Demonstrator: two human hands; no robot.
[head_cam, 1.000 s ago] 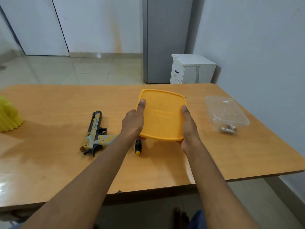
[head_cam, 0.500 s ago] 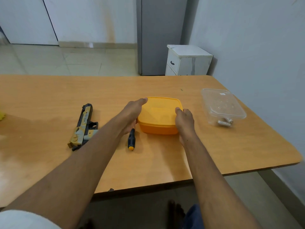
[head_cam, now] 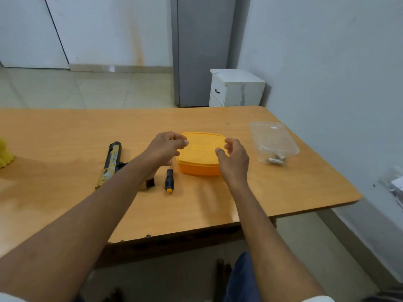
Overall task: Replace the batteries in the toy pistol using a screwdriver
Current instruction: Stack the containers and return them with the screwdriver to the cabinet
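Note:
The black and yellow toy pistol [head_cam: 111, 164] lies on the wooden table [head_cam: 65, 131], its grip hidden under my left forearm. A small screwdriver [head_cam: 169, 180] with a black and orange handle lies just left of a closed orange box [head_cam: 200, 158]. My left hand [head_cam: 165, 147] hovers at the box's left edge and my right hand [head_cam: 234, 158] at its right front corner. Both have loosely curled fingers and hold nothing. A clear lidded container [head_cam: 274, 138] to the right holds batteries [head_cam: 277, 159].
A yellow object [head_cam: 5, 155] sits at the table's far left edge. Behind the table stand a white cabinet [head_cam: 236, 88] and a grey column. A wall runs close along the right side, and the table's front edge is near my body.
I lowered the orange box onto the table beside the screwdriver, then let go. Both hands have lifted slightly off it.

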